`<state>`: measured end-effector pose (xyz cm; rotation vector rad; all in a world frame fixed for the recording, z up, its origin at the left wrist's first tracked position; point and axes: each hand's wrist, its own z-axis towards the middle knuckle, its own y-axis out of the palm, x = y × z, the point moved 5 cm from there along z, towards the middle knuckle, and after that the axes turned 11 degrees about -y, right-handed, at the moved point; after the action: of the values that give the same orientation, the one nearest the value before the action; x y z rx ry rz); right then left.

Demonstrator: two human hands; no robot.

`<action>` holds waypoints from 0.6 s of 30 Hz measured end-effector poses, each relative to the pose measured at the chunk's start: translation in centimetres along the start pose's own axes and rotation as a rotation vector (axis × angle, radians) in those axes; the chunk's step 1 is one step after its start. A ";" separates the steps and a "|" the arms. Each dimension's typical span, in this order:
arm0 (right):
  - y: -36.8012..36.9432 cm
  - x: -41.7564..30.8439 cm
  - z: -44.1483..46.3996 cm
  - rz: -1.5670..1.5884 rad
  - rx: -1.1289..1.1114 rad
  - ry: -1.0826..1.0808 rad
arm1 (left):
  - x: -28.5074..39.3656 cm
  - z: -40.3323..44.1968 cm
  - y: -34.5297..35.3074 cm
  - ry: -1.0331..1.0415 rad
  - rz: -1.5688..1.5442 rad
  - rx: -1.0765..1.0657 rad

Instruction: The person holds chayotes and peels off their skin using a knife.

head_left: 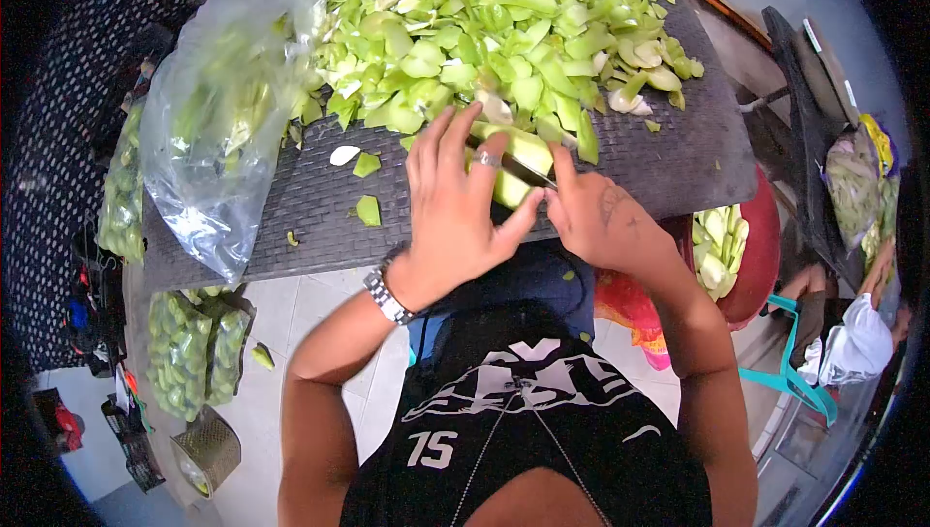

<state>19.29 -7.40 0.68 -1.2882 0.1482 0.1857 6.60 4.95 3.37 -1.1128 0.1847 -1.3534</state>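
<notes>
Steadying an oblong, pale-green vegetable (530,149), the left hand (450,212) clamps it, presumably against the push of the slim metal knife (528,172) gripped in the right hand (596,222); flat green pieces (484,28) lie heaped beyond the grip.

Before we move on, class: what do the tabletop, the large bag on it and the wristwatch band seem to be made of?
Tabletop: probably matt plastic, woven or moulded; it shows a dark basket-like pattern.
Bag: thin, glossy plastic film; it is see-through, creased and catches highlights.
Wristwatch band: likely polished metal, from its shiny silvery links.
</notes>
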 end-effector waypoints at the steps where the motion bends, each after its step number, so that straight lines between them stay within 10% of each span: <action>1: 0.0 0.2 0.0 0.075 0.033 0.029 | 0.2 -0.5 -0.1 -0.022 -0.008 0.019; 7: 0.7 2.3 0.6 0.243 -0.054 0.150 | -0.9 -3.2 0.4 -0.186 -0.042 0.066; 10: 0.1 3.3 0.6 0.992 -0.255 0.582 | -1.7 -3.6 -0.5 -0.297 0.016 0.100; 18: 0.5 4.9 -1.6 1.485 0.230 0.681 | -3.9 -1.4 -1.6 -0.544 0.176 -0.064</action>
<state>23.95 -8.54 -1.22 -0.7327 1.6576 0.9444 3.42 7.74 1.93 -1.4418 -0.0732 -0.8562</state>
